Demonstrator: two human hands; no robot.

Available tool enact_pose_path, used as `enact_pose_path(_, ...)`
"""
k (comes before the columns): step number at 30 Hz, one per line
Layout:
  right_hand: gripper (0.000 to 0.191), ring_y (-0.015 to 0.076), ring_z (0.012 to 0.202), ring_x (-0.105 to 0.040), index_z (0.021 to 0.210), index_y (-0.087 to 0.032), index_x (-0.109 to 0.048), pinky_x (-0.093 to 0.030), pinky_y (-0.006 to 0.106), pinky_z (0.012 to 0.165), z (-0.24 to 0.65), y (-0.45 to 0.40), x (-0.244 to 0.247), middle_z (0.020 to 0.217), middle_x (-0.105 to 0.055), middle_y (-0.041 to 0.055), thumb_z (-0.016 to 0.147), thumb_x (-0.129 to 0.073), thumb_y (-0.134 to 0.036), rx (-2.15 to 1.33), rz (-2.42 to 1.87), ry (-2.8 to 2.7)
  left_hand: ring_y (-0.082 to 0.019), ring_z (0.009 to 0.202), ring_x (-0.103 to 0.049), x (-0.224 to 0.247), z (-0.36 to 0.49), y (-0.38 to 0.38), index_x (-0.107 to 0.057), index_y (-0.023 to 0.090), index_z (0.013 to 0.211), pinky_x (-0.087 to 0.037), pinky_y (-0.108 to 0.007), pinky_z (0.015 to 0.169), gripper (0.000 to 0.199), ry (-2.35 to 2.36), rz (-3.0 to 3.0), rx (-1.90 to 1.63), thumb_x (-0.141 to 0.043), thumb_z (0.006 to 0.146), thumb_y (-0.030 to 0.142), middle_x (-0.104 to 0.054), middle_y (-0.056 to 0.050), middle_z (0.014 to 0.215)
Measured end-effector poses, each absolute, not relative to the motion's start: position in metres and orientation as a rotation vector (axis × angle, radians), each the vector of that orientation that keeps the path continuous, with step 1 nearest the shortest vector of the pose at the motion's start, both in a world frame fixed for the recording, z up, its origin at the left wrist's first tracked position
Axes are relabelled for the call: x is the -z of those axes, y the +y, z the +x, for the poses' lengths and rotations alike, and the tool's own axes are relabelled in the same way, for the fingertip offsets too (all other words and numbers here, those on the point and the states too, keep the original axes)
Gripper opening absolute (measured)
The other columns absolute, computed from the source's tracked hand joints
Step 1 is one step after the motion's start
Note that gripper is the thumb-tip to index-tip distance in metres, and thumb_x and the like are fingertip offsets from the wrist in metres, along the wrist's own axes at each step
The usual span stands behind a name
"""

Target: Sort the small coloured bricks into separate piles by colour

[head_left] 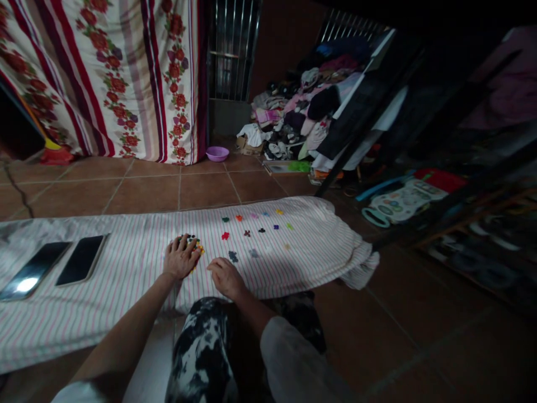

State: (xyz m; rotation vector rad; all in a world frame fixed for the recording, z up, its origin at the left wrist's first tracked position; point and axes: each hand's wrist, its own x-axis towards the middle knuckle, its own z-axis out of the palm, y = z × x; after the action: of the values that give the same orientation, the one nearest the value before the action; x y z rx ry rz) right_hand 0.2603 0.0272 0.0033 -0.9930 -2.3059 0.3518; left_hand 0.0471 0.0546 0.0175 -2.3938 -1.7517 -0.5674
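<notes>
My left hand (182,257) lies flat with fingers spread on a pile of small colored pieces (201,249), which shows around its fingertips and right side. Just right of it, my right hand (225,276) rests low over the striped cloth (138,246) with its fingers curled together; whatever they hold, if anything, is too small to make out. Beyond and to the right of my right hand, small groups sorted by color lie apart, among them red pieces (225,236), orange pieces (239,218), dark green pieces (225,219), yellow pieces (279,212) and dark grey pieces (233,256).
Two dark phones, one (36,270) and another (82,260), lie at the cloth's left. A purple bowl (217,153) stands on the tiled floor beyond, near a floral curtain (113,78). Heaped clothes (310,106) are at the back; a dark slanted bar crosses the right side.
</notes>
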Motion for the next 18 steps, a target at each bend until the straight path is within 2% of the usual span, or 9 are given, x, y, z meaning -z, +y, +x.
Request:
enact_pose_path(9, 0.025, 0.0185, 0.098, -0.055, 0.101, -0.019, -0.067, -0.046, 0.032, 0.093, 0.257, 0.028, -0.002, 0.102, -0.063, 0.0067, 0.086, -0.053, -0.006, -0.320, -1.063, -2.334, -0.040, 0.133, -0.043, -0.022, 0.056, 0.030, -0.063, 0.025, 0.125, -0.035, -0.063, 0.103, 0.049, -1.734, -2.387, 0.446, -0.032, 0.094, 0.048, -0.050, -0.016, 0.145)
enact_pose_path(18, 0.023, 0.0183, 0.098, -0.055, 0.102, -0.019, -0.068, -0.045, 0.032, 0.093, 0.257, 0.027, -0.004, 0.104, -0.063, 0.0065, 0.087, -0.054, -0.008, -0.364, -1.101, -2.338, -0.038, 0.140, -0.036, -0.014, 0.040, 0.007, -0.059, 0.025, 0.133, -0.034, -0.059, 0.108, 0.051, -1.788, -2.324, 0.442, -0.034, 0.094, 0.048, -0.051, -0.011, 0.145)
